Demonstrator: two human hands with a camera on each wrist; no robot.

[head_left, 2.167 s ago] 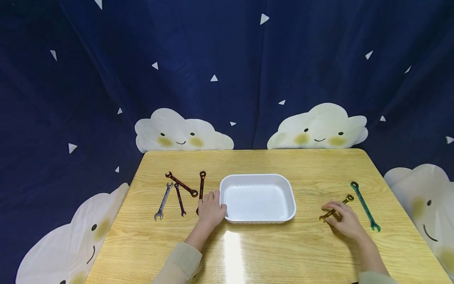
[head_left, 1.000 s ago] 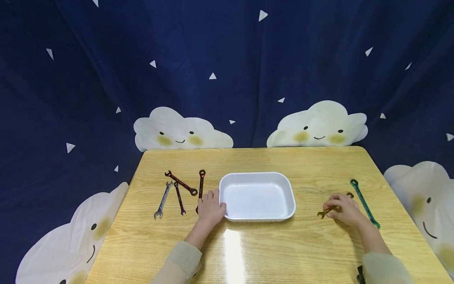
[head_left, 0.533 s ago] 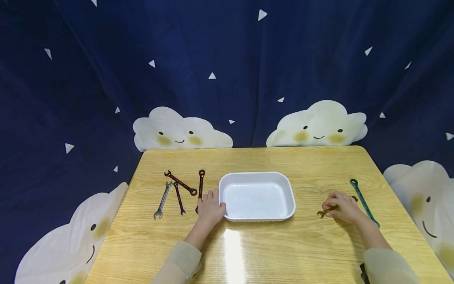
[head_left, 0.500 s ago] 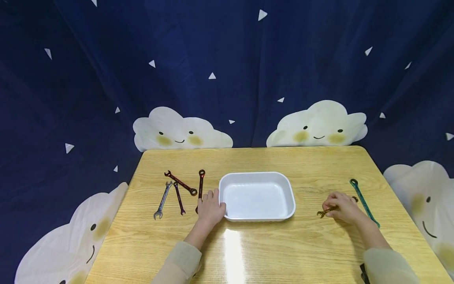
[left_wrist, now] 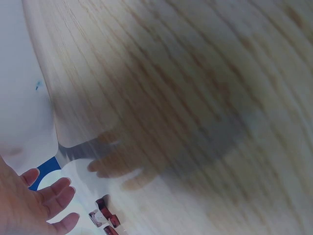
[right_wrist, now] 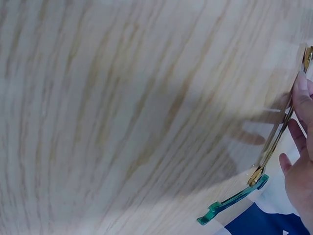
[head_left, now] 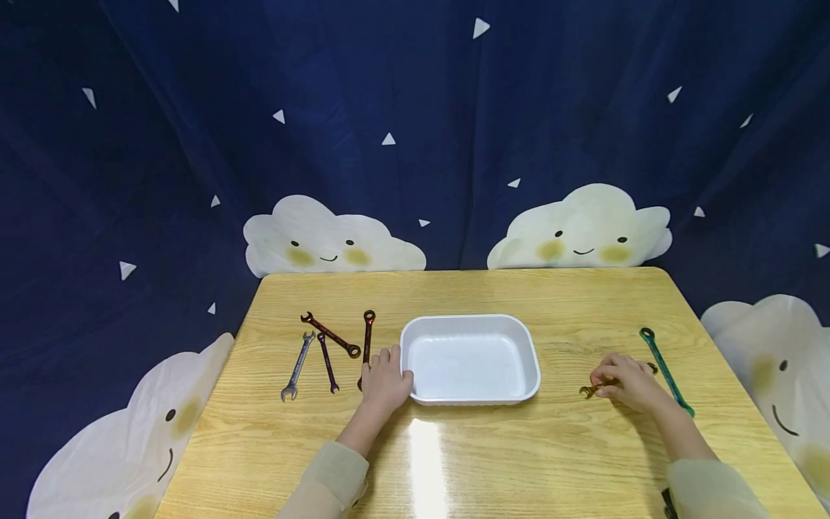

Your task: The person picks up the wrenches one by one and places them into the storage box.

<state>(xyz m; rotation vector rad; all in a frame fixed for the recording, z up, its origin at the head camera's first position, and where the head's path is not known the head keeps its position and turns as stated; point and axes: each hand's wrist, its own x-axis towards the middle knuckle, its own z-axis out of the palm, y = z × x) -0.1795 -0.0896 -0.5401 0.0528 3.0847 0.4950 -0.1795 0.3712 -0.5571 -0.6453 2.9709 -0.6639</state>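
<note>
My right hand (head_left: 626, 383) pinches a gold combination wrench (head_left: 586, 392) between thumb and fingers, low over the right side of the table. Its open end sticks out to the left and its ring end out past the hand; the middle is mostly covered. In the right wrist view, the ring end of the gold wrench (right_wrist: 255, 177) overlaps a green wrench (right_wrist: 230, 200). My left hand (head_left: 387, 382) rests against the left wall of a white plastic tray (head_left: 470, 400), thumb at the rim and fingers loosely extended. A dark red wrench (head_left: 368, 335) lies partly hidden behind it.
Left of the tray lie a second dark red wrench (head_left: 332, 335), a small purple wrench (head_left: 328, 362) and a silver open-ended wrench (head_left: 298, 367). The wooden table (head_left: 519, 461) ends at a dark blue curtain (head_left: 454, 144) with cloud prints.
My right thumb and fingers have closed on the gold wrench, and its ring end has swung slightly toward the near right. My left hand and the tray have stayed in place.
</note>
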